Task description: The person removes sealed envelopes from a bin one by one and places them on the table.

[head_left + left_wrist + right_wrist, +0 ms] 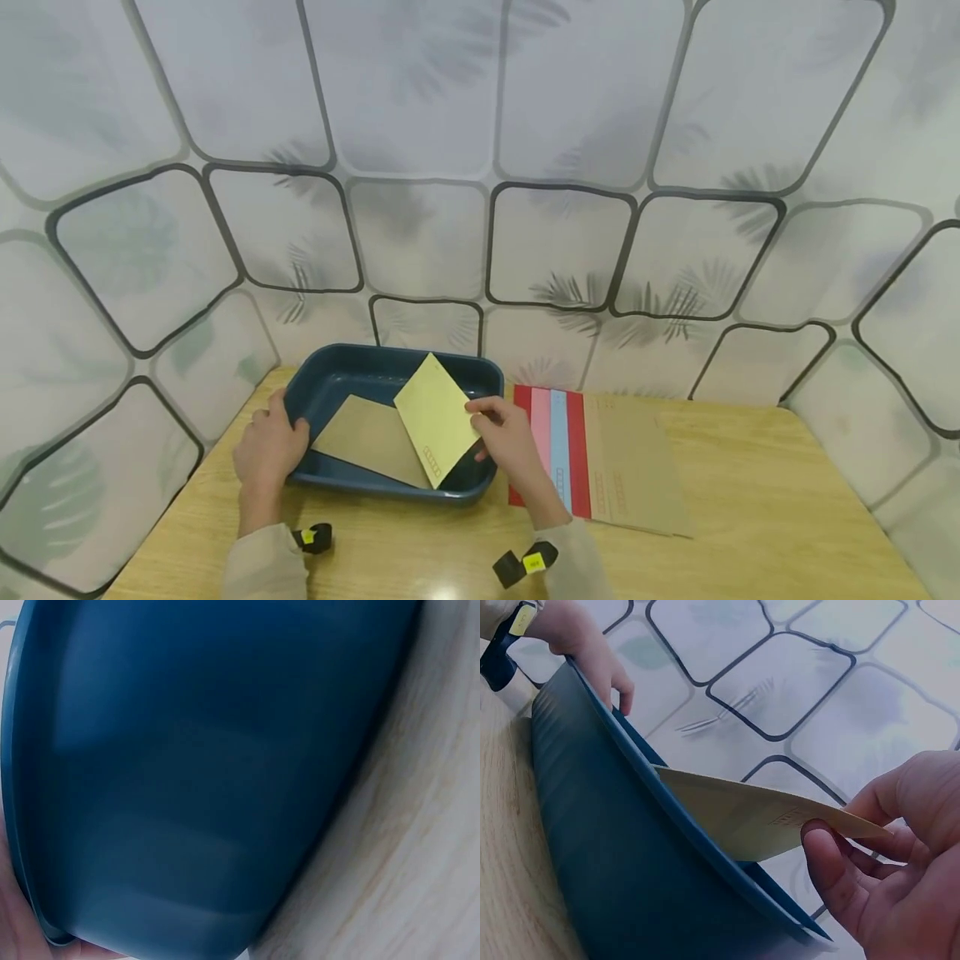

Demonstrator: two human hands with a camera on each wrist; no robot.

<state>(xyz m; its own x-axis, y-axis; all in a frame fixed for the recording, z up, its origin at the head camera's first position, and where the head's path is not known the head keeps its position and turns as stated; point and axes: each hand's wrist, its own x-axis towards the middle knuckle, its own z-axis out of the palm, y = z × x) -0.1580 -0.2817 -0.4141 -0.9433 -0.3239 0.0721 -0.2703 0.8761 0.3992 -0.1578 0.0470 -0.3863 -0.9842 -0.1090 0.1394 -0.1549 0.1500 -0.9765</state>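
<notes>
A dark blue plastic basin (390, 493) stands on the table, and my left hand (270, 442) grips its left rim. The left wrist view is mostly filled by the basin's outer wall (195, 780), with part of that hand at the lower left. Between thumb and fingers, my right hand (510, 437) pinches the right corner of a yellow envelope (435, 408). The envelope slants over the basin, its far end reaching inside the rim in the right wrist view. Inside the basin lies a brown envelope (367, 437), partly covered by the yellow one.
Right of the basin, overlapping envelopes lie in a row: red (577, 450), pink (540, 417), light blue (558, 442) and brown (637, 458). They rest on a light wooden table (765, 500). A patterned wall (555, 242) rises behind the table.
</notes>
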